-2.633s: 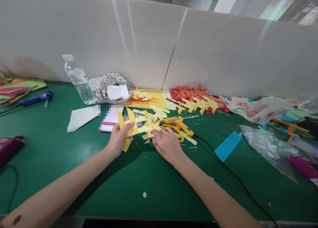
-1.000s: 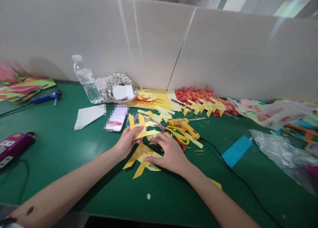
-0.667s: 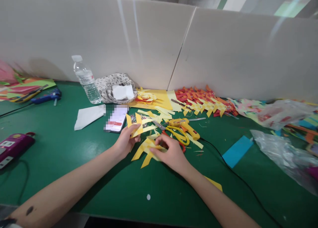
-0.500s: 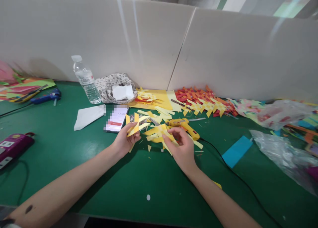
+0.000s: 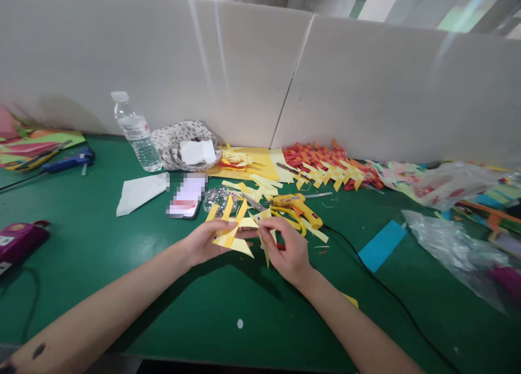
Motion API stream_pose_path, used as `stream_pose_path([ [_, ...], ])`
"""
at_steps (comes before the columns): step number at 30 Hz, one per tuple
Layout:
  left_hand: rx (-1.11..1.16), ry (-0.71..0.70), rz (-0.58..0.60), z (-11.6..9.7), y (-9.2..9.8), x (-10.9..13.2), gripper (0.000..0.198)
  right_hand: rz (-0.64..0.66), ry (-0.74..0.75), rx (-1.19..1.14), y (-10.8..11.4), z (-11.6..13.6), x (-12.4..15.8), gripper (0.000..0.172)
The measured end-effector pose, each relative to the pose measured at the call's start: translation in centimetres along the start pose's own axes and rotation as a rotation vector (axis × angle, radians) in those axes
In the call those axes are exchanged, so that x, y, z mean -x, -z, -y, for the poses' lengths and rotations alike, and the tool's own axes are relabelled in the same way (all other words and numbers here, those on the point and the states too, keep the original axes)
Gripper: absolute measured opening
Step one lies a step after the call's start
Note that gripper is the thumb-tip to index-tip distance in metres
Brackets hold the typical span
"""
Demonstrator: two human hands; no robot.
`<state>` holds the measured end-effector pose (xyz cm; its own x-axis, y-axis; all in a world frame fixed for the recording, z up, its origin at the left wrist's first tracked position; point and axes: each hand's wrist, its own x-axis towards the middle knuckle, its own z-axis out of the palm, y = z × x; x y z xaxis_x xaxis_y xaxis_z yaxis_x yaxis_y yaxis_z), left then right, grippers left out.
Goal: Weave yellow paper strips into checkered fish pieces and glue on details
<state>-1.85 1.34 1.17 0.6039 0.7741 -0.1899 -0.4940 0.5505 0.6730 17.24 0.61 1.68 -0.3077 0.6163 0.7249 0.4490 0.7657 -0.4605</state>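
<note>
My left hand holds a woven yellow paper fish with a dark eye dot and several strips standing up from it. Close beside it, my right hand pinches a second yellow paper fish, partly covered by the fingers. The two fish nearly meet above the green table; whether they touch I cannot tell. Just behind my hands lie a clear dish of small round beads or eyes, scissors with yellow handles and a yellow glue gun.
A phone, a white sheet and a water bottle stand or lie at the left. Red and yellow paper fish pile against the partition. Rightward are a blue paper strip, plastic bags and a black cord.
My hands have come closer together. The left fish has turned to lie flatter, and the right-hand fish has tipped upright, uncovering the scissors' handles and the dish.
</note>
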Motion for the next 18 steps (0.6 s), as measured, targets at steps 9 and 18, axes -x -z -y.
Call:
stream_pose_path([
  [9,-0.205,-0.028,-0.122,0.0,-0.3,0.0,0.028,0.082,-0.127,0.167,0.5,-1.6,-1.0,0.014],
  [18,-0.328,-0.034,-0.197,-0.9,-0.1,0.1,0.018,0.217,-0.476,-0.177,1.4,-1.1,-1.1,0.021],
])
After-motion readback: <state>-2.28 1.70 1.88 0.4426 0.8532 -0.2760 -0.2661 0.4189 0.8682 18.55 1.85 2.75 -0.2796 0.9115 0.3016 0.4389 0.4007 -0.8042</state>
